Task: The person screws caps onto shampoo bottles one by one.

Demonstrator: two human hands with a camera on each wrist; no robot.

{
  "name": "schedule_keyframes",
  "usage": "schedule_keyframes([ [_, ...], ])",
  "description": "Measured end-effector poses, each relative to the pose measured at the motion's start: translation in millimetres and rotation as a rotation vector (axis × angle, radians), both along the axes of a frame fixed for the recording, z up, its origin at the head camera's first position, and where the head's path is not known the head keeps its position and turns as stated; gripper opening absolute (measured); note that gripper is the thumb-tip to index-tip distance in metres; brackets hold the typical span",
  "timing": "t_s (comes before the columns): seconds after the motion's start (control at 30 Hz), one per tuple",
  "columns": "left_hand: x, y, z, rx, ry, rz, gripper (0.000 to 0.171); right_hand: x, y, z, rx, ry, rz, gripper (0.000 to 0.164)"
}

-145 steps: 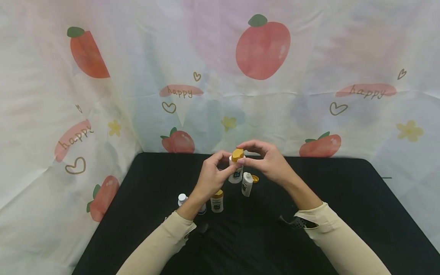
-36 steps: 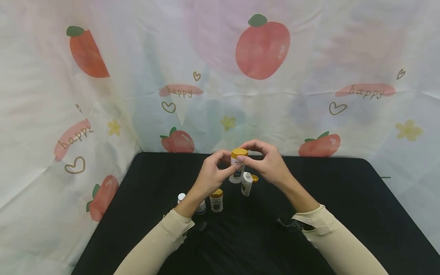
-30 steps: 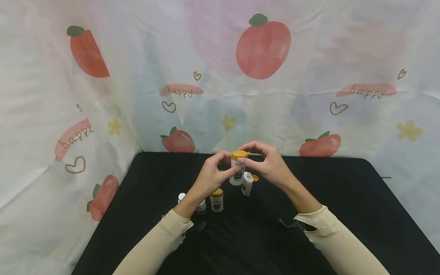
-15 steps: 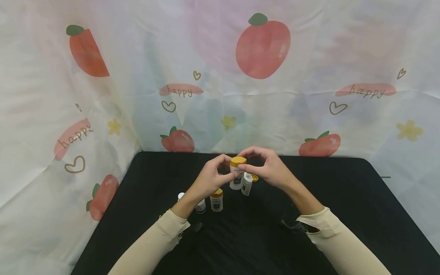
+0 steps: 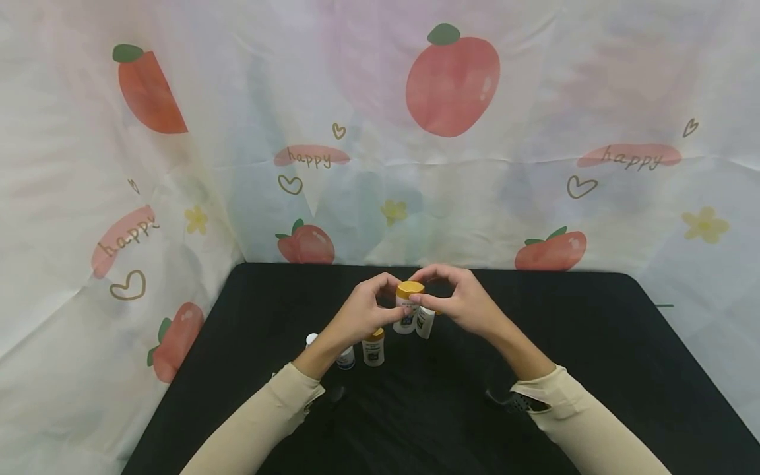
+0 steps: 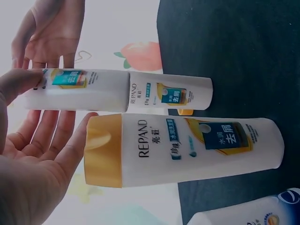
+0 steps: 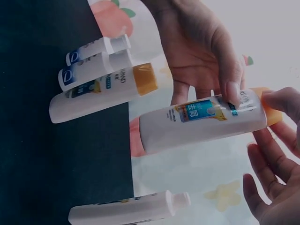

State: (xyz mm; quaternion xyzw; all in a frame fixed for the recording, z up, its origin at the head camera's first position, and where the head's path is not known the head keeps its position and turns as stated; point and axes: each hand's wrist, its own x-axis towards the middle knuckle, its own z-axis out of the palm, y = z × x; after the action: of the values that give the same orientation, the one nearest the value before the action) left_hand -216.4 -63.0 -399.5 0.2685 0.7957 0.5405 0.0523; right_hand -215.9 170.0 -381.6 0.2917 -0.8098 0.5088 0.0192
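Observation:
Both hands hold a white shampoo bottle with a gold cap (image 5: 410, 289), upright in the head view. My left hand (image 5: 363, 311) grips the bottle's white body (image 7: 159, 129) between thumb and fingers. My right hand (image 5: 466, 300) pinches the gold cap with its thumb and fingers. Just right of it stands a similar shampoo bottle (image 5: 424, 323), its bare white neck (image 7: 180, 200) showing in the right wrist view. A loose gold cap (image 6: 185, 112) shows partly behind that bottle. Whether the held bottle touches the table is unclear.
A capped shampoo bottle (image 5: 373, 351) stands nearer, by my left wrist. Beyond it are two white-and-blue bottles (image 7: 86, 75), partly hidden by my left forearm in the head view. The black table (image 5: 534, 330) ends against a printed curtain (image 5: 368, 79).
The gold cap has turned on the held bottle since the earliest frame. Over the last second both hands have lowered the bottle, and it now covers part of the uncapped one.

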Motion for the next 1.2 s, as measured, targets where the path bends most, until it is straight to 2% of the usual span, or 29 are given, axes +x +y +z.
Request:
schedule_keyframes([
  [0.43,-0.5,-4.3,-10.3,-0.024,-0.046,-0.056,0.027,5.0,-0.6,-16.0,-0.008,-0.028,0.005,0.023],
  [0.57,-0.7,-4.2,-12.6,-0.042,-0.034,-0.068,0.025,5.9,-1.7,-21.3,-0.009,-0.035,0.000,0.022],
  [0.83,-2.4,-4.9,-16.3,-0.155,0.028,-0.051,0.021,6.8,-2.1,-26.8,0.050,-0.014,-0.018,0.024],
  [1.2,-6.4,-3.0,-20.4,-0.209,0.041,-0.066,0.019,7.0,-1.7,-33.9,0.047,0.018,-0.016,0.023],
])
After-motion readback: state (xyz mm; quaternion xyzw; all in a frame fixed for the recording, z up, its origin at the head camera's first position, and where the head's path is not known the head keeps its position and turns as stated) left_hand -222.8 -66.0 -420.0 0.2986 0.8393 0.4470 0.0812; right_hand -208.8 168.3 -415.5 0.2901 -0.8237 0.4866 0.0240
